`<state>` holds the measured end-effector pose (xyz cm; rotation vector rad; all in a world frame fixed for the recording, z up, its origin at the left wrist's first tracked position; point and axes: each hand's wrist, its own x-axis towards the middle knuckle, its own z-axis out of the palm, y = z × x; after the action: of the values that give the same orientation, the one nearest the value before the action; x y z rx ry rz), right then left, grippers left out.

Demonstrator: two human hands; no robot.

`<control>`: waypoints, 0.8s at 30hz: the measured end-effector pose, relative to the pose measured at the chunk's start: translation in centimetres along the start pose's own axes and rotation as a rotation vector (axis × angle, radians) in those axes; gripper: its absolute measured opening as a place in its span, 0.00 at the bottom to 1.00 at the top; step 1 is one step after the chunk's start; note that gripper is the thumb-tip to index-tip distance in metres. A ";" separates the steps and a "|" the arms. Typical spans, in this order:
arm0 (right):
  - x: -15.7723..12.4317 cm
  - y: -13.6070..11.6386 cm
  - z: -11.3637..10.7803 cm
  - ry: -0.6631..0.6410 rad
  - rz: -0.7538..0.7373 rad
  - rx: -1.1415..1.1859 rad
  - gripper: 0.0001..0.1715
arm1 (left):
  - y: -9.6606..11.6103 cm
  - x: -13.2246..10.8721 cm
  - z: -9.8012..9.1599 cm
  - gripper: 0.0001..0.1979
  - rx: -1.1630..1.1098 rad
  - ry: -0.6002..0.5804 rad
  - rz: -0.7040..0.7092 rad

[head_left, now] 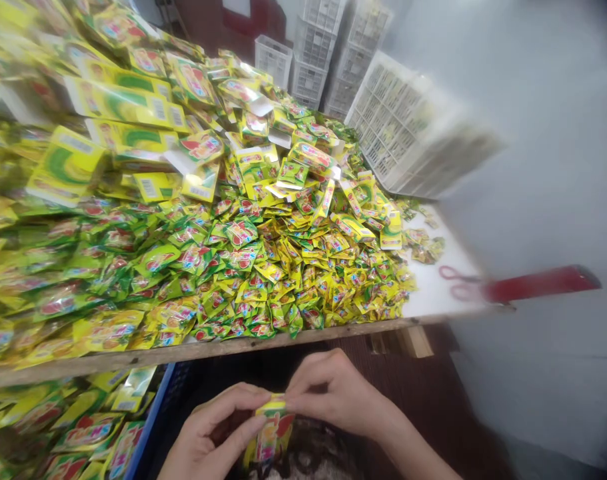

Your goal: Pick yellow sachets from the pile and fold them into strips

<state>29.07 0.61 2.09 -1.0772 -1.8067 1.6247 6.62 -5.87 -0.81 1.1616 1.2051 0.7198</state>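
Observation:
A small yellow and green printed box [269, 437] is held upright between both hands, below the table's front edge. My left hand [223, 427] pinches its left side and upper part between thumb and fingers. The fingers of my right hand [328, 390] are closed on its top right corner. Beyond the hands, a large heap of small green and yellow candy packets [243, 260] covers the table. Yellow boxes [133, 103], some with open white flaps, lie on top of the heap toward the back and left.
The table's wooden front edge [263, 341] runs just beyond my hands. At the lower left, a blue crate [150, 427] holds filled boxes. Red-handled scissors [463, 283] lie near a red object [543, 283] at right. A white crate [398, 120] leans behind; more stand stacked [310, 50].

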 end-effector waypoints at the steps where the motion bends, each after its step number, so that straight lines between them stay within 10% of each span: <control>1: -0.1 -0.2 -0.1 -0.029 -0.021 -0.011 0.08 | 0.0 -0.1 0.0 0.07 0.028 -0.012 0.010; 9: -1.0 -0.6 1.8 0.013 -0.148 -0.214 0.05 | -1.2 -0.7 -0.7 0.16 0.293 -0.051 0.219; 13: -1.6 0.1 3.1 0.068 -0.177 -0.271 0.06 | -1.3 -0.9 -0.5 0.18 0.192 -0.074 0.105; 17: -1.3 -0.3 2.8 0.190 -0.072 -0.066 0.05 | -0.6 -0.8 0.1 0.22 -0.012 -0.093 -0.084; 24: -0.8 -1.5 0.8 0.124 0.206 0.153 0.07 | -0.2 -0.9 -0.2 0.18 0.371 -0.061 0.094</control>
<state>28.54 -0.44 3.56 -1.2972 -1.5076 1.7395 6.16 -6.73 -0.69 1.5441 1.2722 0.5370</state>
